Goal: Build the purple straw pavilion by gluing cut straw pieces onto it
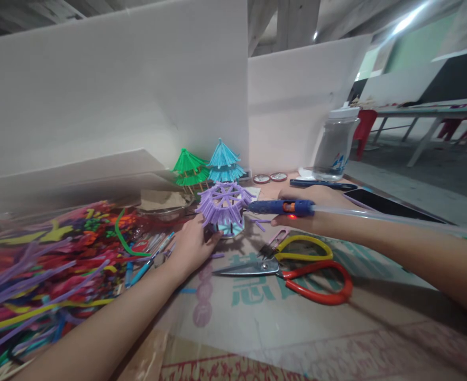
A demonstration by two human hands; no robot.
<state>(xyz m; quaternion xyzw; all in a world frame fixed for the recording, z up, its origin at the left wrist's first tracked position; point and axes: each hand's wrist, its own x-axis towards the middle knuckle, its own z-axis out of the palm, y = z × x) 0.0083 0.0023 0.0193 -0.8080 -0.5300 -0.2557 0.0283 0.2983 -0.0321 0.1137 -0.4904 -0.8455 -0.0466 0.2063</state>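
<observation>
A small pavilion model with a purple pipe-cleaner roof (227, 203) stands on a pale base on the cardboard. My left hand (193, 242) is closed around its lower left side, thumb by the base and fingers partly hidden beneath the roof. In my right hand (316, 198) is a blue glue gun (271, 207) with a small red light, its tip at the roof's right edge. Several purple pieces (261, 226) lie beneath the gun. Behind the purple model stand a green-roofed model (191, 170) and a light-blue-roofed model (223, 163).
Scissors with yellow and red handles (316, 270) lie in front of my right hand, near a pink thread snipper (275, 242). A colourful pipe-cleaner heap (46, 264) covers the left. Behind my right hand are a dark-blue pen-like tool (322, 184), a phone (392, 205) and a clear bottle (334, 145).
</observation>
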